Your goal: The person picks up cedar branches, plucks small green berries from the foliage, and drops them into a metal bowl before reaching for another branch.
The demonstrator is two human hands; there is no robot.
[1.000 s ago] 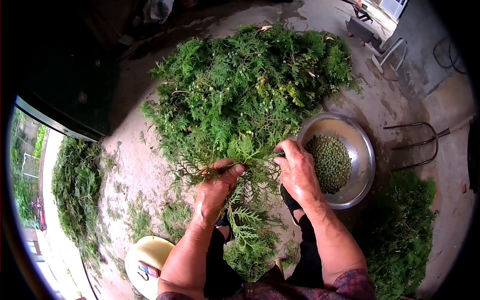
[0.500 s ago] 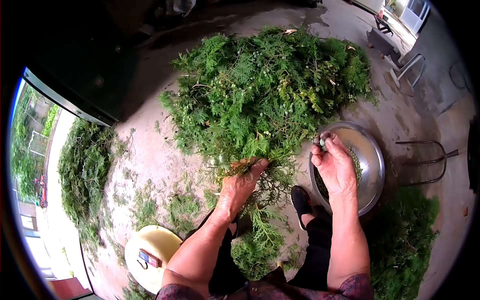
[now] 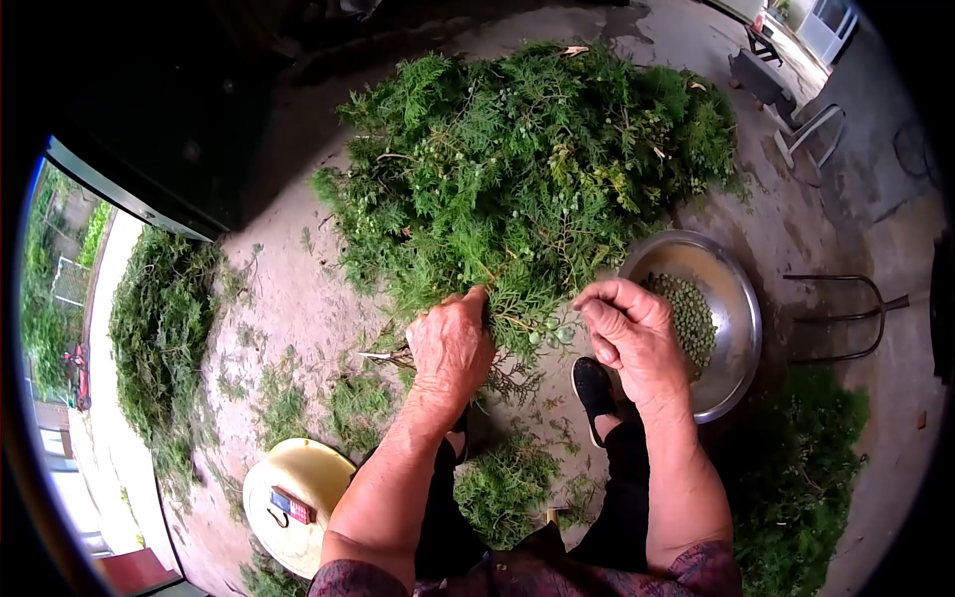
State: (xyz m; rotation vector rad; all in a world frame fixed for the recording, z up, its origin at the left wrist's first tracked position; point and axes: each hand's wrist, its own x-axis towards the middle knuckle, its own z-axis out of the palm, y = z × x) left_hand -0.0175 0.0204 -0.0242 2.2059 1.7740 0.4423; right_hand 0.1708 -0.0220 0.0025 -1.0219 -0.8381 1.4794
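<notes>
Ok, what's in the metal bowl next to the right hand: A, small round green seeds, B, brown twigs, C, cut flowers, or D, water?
A: the metal bowl beside the right hand holds a heap of small round green seeds, with bare metal showing around them.

Fingertips of the left hand [image 3: 450, 343] vanish into the green branches [image 3: 527, 159], the right hand [image 3: 632, 338] covers the nine-o'clock rim of the steel bowl [image 3: 744, 298], and the small object [image 3: 291, 504] at seven o'clock is too tiny to identify.
</notes>
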